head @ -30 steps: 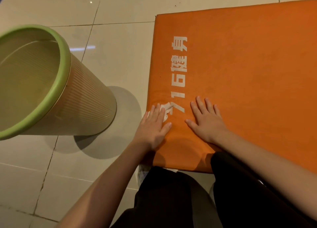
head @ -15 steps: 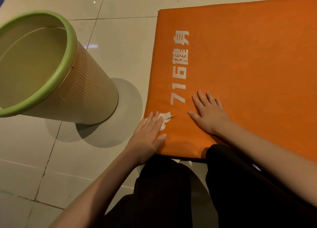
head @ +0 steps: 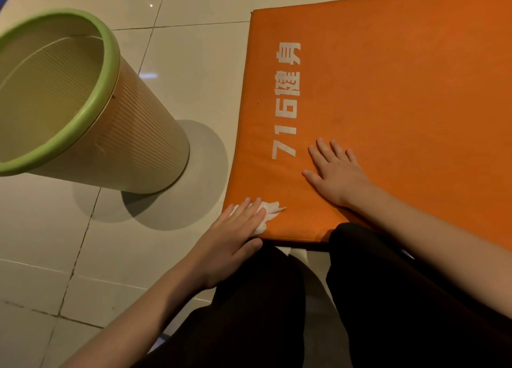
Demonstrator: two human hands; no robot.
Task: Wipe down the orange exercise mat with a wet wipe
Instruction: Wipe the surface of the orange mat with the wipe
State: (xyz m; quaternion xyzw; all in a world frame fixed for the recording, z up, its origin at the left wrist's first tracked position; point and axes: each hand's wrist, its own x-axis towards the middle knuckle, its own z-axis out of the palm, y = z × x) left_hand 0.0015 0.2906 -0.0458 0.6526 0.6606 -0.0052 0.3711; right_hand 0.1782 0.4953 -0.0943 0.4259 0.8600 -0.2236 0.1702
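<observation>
The orange exercise mat point(head: 401, 104) lies on the tiled floor and fills the right half of the view, with white lettering along its left side. My left hand point(head: 235, 231) lies flat with straight fingers on a crumpled white wet wipe point(head: 273, 209), pressing it onto the mat's near left corner. Most of the wipe is hidden under the fingers. My right hand point(head: 336, 173) rests flat on the mat with fingers spread, just right of the lettering.
A beige ribbed waste bin with a green rim point(head: 83, 112) stands on the floor left of the mat. My knees in dark trousers point(head: 277, 312) are at the mat's near edge. A scrap of white point(head: 293, 252) shows on the floor between them.
My left hand has dragged the wipe toward me, from over the lettering down to the mat's near left corner. My right hand has stayed flat in about the same spot.
</observation>
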